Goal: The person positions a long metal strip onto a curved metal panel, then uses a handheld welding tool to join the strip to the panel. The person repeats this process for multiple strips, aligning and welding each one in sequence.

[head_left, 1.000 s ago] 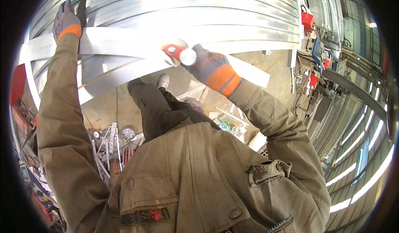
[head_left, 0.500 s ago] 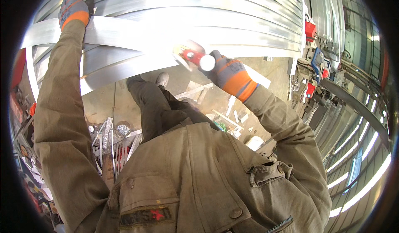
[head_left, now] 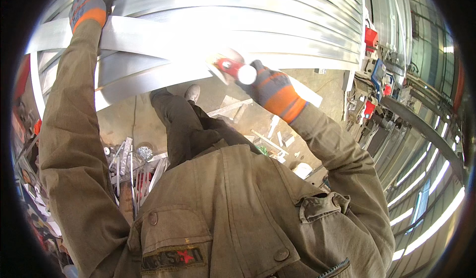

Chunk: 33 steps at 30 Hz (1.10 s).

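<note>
Workshop floor [head_left: 333, 97], red, white-ended tool [head_left: 231, 67]

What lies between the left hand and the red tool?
The head view shows a flat metal strip crossing a slatted metal panel there, partly washed out by glare.
</note>
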Tool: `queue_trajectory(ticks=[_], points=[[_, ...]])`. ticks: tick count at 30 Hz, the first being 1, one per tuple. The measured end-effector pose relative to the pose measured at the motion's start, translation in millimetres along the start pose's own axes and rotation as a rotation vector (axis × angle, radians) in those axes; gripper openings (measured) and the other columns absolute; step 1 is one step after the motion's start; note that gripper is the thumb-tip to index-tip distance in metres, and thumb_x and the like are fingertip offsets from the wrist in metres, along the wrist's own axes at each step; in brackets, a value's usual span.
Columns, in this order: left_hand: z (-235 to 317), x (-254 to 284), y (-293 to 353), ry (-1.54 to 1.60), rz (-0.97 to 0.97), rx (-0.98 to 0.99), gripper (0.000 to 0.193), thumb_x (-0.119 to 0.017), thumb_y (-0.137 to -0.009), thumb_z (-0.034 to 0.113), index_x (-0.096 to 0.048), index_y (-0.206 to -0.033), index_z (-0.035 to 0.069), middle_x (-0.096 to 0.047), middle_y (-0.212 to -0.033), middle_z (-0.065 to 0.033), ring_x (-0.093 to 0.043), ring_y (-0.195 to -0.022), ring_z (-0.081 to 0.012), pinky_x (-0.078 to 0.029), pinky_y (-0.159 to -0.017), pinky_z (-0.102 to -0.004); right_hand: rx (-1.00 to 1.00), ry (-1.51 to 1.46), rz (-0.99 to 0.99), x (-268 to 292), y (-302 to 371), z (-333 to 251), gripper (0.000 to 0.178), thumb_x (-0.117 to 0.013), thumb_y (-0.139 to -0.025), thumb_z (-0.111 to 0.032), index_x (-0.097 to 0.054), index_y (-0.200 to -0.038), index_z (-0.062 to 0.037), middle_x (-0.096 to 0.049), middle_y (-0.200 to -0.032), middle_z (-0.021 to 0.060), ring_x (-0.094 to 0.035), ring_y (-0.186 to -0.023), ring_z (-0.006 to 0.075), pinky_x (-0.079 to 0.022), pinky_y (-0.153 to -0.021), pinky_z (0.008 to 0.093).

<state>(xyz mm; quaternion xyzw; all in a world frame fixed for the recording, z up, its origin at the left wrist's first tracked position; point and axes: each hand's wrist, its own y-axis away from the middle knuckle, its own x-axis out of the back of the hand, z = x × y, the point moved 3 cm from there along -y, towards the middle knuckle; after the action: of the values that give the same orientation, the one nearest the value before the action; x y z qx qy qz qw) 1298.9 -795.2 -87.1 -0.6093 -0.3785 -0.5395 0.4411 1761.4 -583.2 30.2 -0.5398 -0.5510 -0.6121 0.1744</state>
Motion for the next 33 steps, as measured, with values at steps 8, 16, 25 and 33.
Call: queue_trajectory(ticks=[8,16,25,33], points=[[-7.5,-10.8,-8.6,-0.078,-0.037,0.001,0.051,-0.046,-0.108,0.036,-0.048,-0.158,0.028,-0.059,-0.152,-0.0166,-0.057,-0.14,-0.0389,-0.045,-0.117,-0.0488,-0.11,0.029,-0.122,0.6,-4.6,-1.6,0.052,-0.075,-0.095,-0.048,-0.058,-0.115,-0.0026,-0.074,-0.082,0.0226,-0.074,-0.074,0.042,-0.058,-0.066,0.0486],[-6.7,-11.4,-5.3,0.083,0.093,-0.066,0.065,-0.046,-0.105,0.062,-0.043,-0.162,0.03,-0.056,-0.156,-0.0112,-0.054,-0.142,-0.0379,-0.042,-0.119,-0.0505,0.148,-0.047,0.039,-8.0,-24.8,-9.9,0.041,-0.07,-0.099,-0.038,-0.053,-0.111,-0.003,-0.074,-0.097,0.0218,-0.074,-0.09,0.0414,-0.058,-0.077,0.0496],[-0.9,-6.0,-1.0,-0.001,-0.014,-0.019,0.08,-0.044,-0.098,0.08,-0.035,-0.165,0.038,-0.049,-0.163,-0.0112,-0.047,-0.148,-0.0402,-0.04,-0.121,-0.0523,-0.002,-0.038,0.104,0.2,6.0,34.5,0.047,-0.08,-0.094,-0.041,-0.059,-0.116,-0.005,-0.075,-0.088,0.0198,-0.075,-0.079,0.0389,-0.059,-0.065,0.0459],[-11.8,-18.5,-8.2,0.015,-0.044,-0.035,0.076,-0.047,-0.1,0.072,-0.035,-0.165,0.035,-0.049,-0.163,-0.0105,-0.052,-0.145,-0.0375,-0.042,-0.121,-0.0516,-0.088,0.005,0.007,16.5,-1.6,35.2,0.05,-0.081,-0.093,-0.044,-0.059,-0.116,-0.0053,-0.074,-0.086,0.0203,-0.075,-0.077,0.0396,-0.059,-0.064,0.0463]])
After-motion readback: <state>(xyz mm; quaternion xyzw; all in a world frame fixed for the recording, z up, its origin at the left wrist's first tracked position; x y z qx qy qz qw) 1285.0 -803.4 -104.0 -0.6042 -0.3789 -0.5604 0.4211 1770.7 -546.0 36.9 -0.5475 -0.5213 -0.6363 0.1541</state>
